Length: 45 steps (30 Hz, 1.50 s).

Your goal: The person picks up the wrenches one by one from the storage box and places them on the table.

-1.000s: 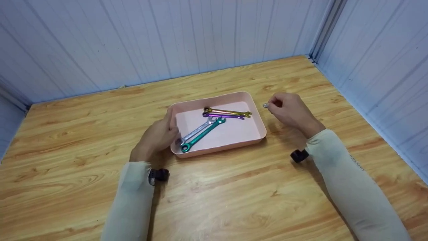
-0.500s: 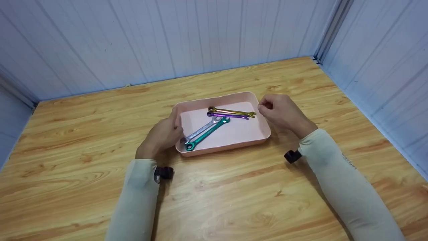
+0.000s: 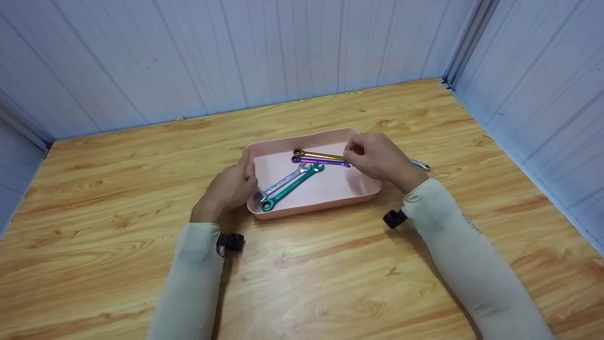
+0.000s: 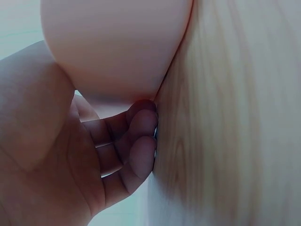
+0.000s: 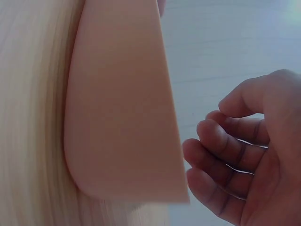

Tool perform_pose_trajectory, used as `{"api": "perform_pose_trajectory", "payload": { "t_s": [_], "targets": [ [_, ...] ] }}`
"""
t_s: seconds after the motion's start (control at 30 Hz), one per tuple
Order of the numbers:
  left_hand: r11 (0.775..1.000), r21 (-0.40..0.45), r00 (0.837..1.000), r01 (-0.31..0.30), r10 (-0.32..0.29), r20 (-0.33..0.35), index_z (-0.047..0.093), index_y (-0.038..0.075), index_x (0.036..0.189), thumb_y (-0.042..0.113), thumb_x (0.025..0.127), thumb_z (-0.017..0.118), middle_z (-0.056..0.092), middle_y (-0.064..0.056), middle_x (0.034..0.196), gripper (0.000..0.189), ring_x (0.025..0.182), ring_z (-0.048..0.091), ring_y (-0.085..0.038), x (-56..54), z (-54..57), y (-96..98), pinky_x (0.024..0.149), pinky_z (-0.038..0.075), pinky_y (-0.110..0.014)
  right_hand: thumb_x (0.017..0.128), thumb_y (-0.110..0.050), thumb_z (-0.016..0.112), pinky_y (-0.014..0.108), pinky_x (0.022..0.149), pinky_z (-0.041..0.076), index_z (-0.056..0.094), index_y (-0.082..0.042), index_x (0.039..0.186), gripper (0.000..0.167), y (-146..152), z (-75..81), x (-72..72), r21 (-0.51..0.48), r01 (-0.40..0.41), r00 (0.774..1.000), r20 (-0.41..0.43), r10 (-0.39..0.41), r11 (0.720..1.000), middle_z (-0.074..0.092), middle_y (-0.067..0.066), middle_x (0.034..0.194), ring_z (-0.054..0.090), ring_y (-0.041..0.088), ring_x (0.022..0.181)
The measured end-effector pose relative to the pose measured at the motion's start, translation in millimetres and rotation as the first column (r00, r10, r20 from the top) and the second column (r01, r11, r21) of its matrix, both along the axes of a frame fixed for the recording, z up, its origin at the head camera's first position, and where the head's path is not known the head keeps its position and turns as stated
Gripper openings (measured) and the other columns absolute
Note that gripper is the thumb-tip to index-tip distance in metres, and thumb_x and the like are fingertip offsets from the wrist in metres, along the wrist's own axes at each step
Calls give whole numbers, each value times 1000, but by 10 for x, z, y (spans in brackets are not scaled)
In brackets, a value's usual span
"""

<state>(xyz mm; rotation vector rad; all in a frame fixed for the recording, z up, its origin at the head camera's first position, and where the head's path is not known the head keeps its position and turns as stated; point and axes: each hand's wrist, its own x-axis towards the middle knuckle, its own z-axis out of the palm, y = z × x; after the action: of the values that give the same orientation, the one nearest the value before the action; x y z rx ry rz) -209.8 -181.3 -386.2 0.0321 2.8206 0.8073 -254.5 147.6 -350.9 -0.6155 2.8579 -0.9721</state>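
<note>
A pink tray (image 3: 325, 205) holds several combination wrenches. The silver wrench (image 3: 285, 181) and green wrench (image 3: 292, 187) lie side by side at its left. Behind them are a gold wrench (image 3: 321, 156) and a purple wrench (image 3: 316, 161). My left hand (image 3: 229, 189) grips the tray's left wall, thumb over the rim and the other fingers (image 4: 142, 153) low outside it. My right hand (image 3: 377, 158) hovers over the tray's right side, hiding the gold wrench's right end. Its fingers (image 5: 214, 136) are loosely bent and hold nothing. Another silver wrench (image 3: 421, 165) shows beyond my right wrist, partly hidden.
The tray stands on a wood-grain table (image 3: 306, 283). A white panelled wall (image 3: 264, 56) runs along the back edge, and another wall (image 3: 542, 94) bounds the right side.
My right hand, which pinched a small silver end beside the tray, has let go and moved left over it. A silver wrench now shows on the table. The left hand keeps its grip.
</note>
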Motion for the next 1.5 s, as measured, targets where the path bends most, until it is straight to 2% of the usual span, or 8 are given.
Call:
{"api": "perform_pose_trajectory", "payload": {
  "t_s": [0.3, 0.4, 0.57, 0.77, 1.1, 1.2, 1.33, 1.5],
  "targets": [
    [1000, 16, 1000, -12, 12, 7, -3, 21, 163, 31, 105, 41, 59, -11, 98, 74, 94, 58, -27, -9, -25, 51, 86, 45, -41, 97, -20, 60, 34, 67, 44, 69, -14, 92, 12, -250, -58, -28, 46, -63, 997, 39, 61, 997, 60, 5, 86, 55, 21, 77],
    [1000, 24, 1000, 5, -5, -10, -2, 19, 163, 30, 104, 42, 59, -12, 96, 74, 90, 58, -27, -4, -27, 61, 85, 44, -41, 96, -17, 59, 34, 67, 44, 71, -12, 90, 14, -290, -95, -39, 54, -112, 993, 36, 110, 992, 61, 4, 84, 55, 20, 76],
    [1000, 15, 999, 20, -19, -51, 2, 17, 163, 36, 107, 33, 60, -13, 92, 67, 90, 58, -27, -16, -28, 81, 85, 44, -42, 96, -19, 59, 33, 68, 44, 69, -13, 90, 13, -328, -114, -49, 84, -159, 987, 19, 158, 984, 62, 3, 85, 55, 19, 77],
    [999, 38, 1000, 6, -6, -17, -3, 22, 163, 38, 108, 30, 62, -11, 104, 66, 97, 59, -26, -25, -31, 99, 90, 44, -42, 96, -19, 62, 33, 71, 45, 70, -14, 95, 9, -404, -118, -33, 100, -162, 985, 74, 155, 982, 62, 3, 90, 56, 20, 83],
    [999, 53, 1000, 0, 0, 0, -3, 22, 163, 38, 108, 31, 65, -6, 104, 66, 93, 59, -25, -20, -29, 97, 89, 43, -42, 94, -16, 64, 36, 83, 44, 72, -16, 110, 18, -487, -155, 20, 118, -250, 961, 155, 231, 961, 61, -2, 114, 53, 22, 102],
    [999, 51, 1000, 4, -3, -9, -2, 22, 163, 37, 108, 31, 65, -6, 104, 66, 99, 59, -26, -17, -30, 94, 91, 43, -43, 95, -18, 65, 37, 83, 43, 72, -19, 112, 19, -488, -168, 26, 131, -264, 955, 172, 240, 956, 60, -4, 116, 52, 22, 104],
    [999, 49, 1000, 7, -6, -13, -1, 21, 163, 36, 108, 32, 66, -5, 103, 66, 98, 59, -26, -15, -31, 88, 92, 43, -44, 96, -21, 64, 37, 81, 44, 71, -21, 116, 21, -491, -176, 30, 141, -279, 949, 189, 251, 950, 60, -3, 118, 52, 22, 104],
    [999, 41, 999, 22, -20, -28, -1, 20, 163, 36, 107, 33, 63, -8, 94, 67, 89, 60, -26, -9, -31, 71, 88, 45, -42, 96, -21, 63, 37, 82, 44, 71, -16, 121, 27, -491, -181, 28, 194, -314, 947, 140, 290, 930, 59, 2, 120, 52, 22, 101]
  ]
}}
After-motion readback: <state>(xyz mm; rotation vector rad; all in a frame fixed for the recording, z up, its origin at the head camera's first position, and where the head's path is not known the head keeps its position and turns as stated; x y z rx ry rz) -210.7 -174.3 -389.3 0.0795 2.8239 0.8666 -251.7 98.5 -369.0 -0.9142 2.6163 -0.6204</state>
